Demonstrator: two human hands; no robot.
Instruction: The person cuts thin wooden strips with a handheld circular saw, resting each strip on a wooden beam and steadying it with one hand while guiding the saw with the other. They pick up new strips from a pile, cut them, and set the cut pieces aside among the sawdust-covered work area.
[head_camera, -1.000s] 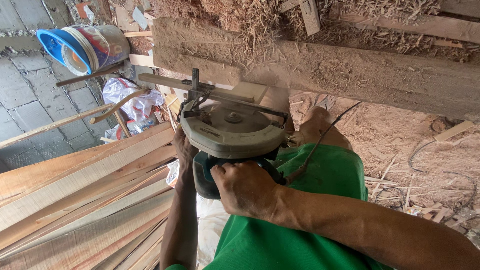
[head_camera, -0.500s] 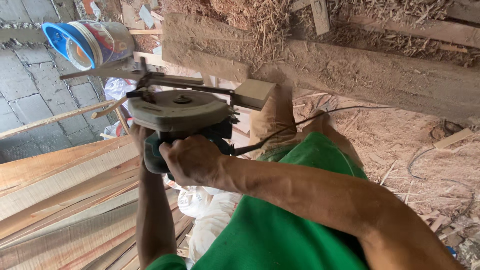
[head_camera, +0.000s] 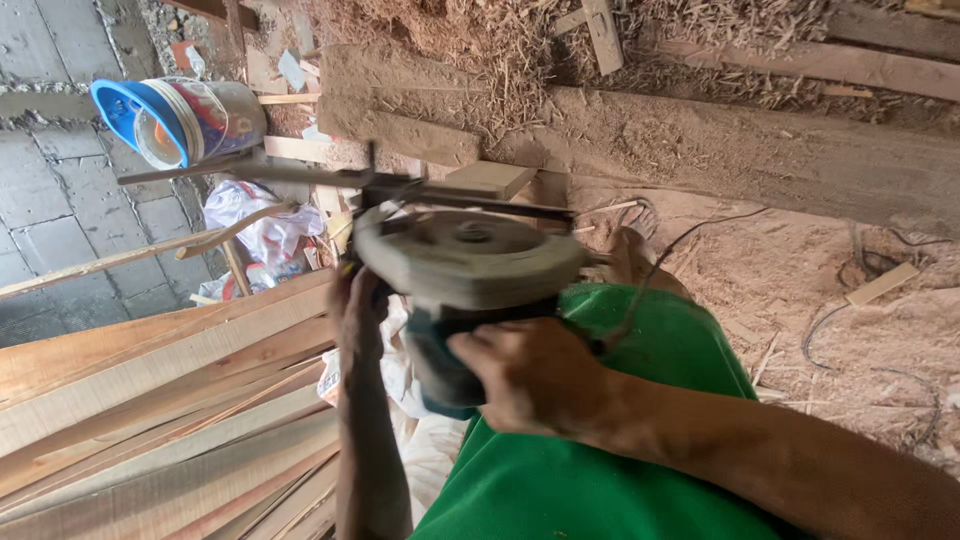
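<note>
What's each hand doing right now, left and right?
Left hand: closed on the front of the circular saw.
Right hand: closed around the saw's teal handle, fingers wrapped.

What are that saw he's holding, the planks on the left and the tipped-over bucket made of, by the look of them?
The circular saw: a dull grey guard, likely cast metal, dusty and matte, over a teal body that looks plastic. The planks: raw sawn wood, pale to reddish, with visible grain and no finish. The bucket: probably plastic, with a glossy white wall and a blue rim.
</note>
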